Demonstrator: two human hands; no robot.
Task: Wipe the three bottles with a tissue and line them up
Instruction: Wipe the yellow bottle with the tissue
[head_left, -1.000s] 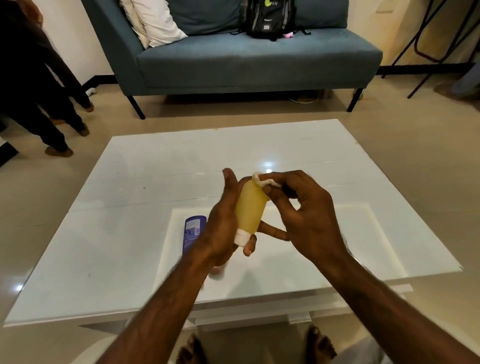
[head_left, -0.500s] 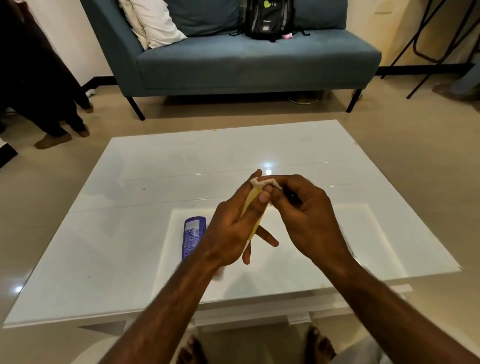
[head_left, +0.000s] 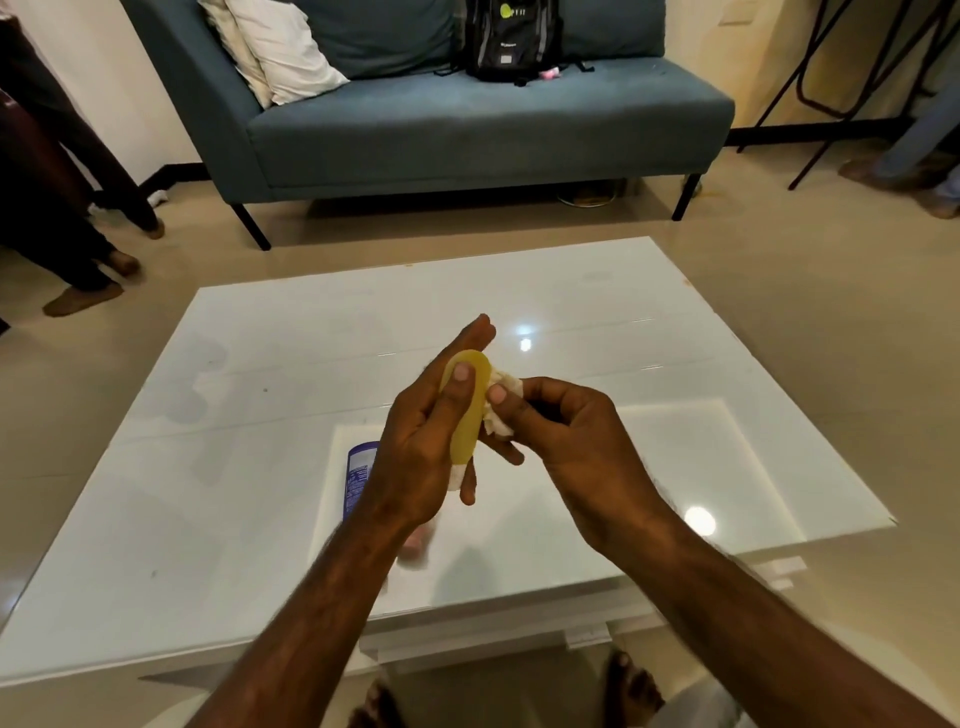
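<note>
Yellow bottle (head_left: 466, 415) (cap (head_left: 457, 475) down) stands upright in left hand (head_left: 421, 447).

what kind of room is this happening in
Most likely a home living room. A blue sofa with white cushions and a black backpack stands behind a low white glossy coffee table, on a tiled floor.

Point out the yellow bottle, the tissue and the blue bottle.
yellow bottle (head_left: 466, 415): head view, middle of its body.
tissue (head_left: 501, 402): head view, crumpled part beside the bottle.
blue bottle (head_left: 358, 475): head view, its label.
</note>
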